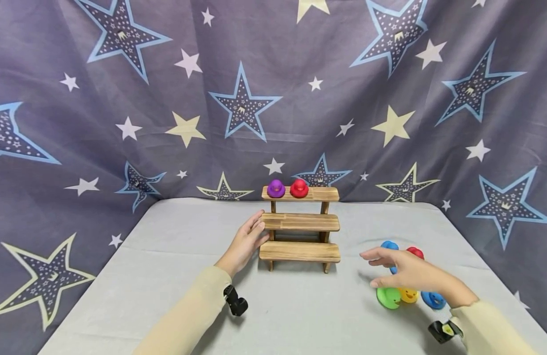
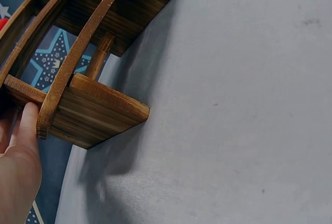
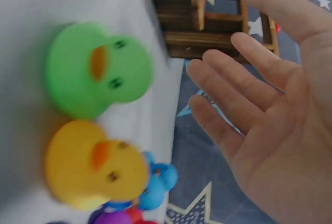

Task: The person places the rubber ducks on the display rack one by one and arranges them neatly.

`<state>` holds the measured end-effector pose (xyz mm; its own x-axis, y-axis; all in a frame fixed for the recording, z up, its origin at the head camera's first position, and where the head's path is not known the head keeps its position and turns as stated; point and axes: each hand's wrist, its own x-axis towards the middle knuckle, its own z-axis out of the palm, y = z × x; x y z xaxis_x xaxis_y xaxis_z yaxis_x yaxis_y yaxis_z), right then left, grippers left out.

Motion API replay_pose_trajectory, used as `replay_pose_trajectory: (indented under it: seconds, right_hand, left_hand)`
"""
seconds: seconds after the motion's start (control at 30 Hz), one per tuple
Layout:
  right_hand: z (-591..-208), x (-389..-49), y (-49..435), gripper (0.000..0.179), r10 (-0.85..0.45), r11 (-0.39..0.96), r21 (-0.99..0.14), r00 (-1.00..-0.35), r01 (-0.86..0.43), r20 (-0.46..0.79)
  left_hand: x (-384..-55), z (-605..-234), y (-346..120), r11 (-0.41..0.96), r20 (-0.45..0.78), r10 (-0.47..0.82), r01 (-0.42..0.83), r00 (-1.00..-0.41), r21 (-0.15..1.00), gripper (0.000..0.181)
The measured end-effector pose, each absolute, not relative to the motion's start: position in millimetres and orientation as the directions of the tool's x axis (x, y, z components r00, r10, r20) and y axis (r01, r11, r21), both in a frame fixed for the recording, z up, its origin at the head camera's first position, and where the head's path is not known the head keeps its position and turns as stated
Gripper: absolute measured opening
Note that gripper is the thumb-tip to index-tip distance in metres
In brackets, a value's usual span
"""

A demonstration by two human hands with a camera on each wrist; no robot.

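A three-tier wooden display stand (image 1: pixel 300 251) stands on the table. My left hand (image 1: pixel 247 241) holds its left side at the middle tier; in the left wrist view, the thumb (image 2: pixel 29 125) lies against the wood. On the top tier sit a purple duck (image 1: pixel 276 189) and a red duck (image 1: pixel 299 189). My right hand (image 1: pixel 408 270) hovers with spread fingers over a group of rubber ducks, holding nothing. Nearest it are a green duck (image 3: pixel 96 71) and a yellow duck (image 3: pixel 93 164), both upright. The hand partly hides the ducks behind it in the head view.
Beside the right hand are a blue duck (image 1: pixel 433 300), another blue duck (image 1: pixel 390 245) farther back and a red duck (image 1: pixel 415 252). A purple duck (image 3: pixel 114 219) shows low in the right wrist view. A star-patterned curtain (image 1: pixel 273 98) hangs behind the pale table (image 1: pixel 189 222).
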<state>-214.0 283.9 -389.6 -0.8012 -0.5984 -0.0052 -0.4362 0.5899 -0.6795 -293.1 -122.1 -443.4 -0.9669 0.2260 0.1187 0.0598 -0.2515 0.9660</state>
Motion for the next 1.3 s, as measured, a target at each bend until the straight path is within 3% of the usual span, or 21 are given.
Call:
replay_pose_trajectory:
  seconds: [0.27,0.47,0.9,1.3]
  right_hand:
    - [-413.5,-203.4,303.9,0.055,-0.619,0.58,-0.685,-0.785,-0.441,-0.018]
    - [-425.5,-196.7,314.7,0.053,-0.613,0.603,-0.623,-0.789,-0.498,0.037]
    - [-437.6,-195.7,321.1,0.053,-0.654,0.58,-0.563,-0.749,-0.589,0.111]
    - [-441.2,-197.1,319.0,0.052,-0.639,0.628,-0.484,-0.759,-0.609,0.125]
  left_hand:
    - [-292.3,-442.7,-121.5,-0.25,0.115,0.225,0.057,-0.968,0.967,0.055]
    - [-292.3,-442.7,-121.1,-0.253,0.123,0.221,0.065,-0.968,0.965,0.055]
    - [-291.8,-442.7,-120.2,-0.248,0.118,0.214,0.063,-0.97,0.967,0.055]
    - [-290.3,-440.0,-118.9,-0.244,0.102,0.201,0.051,-0.974,0.968,0.054]
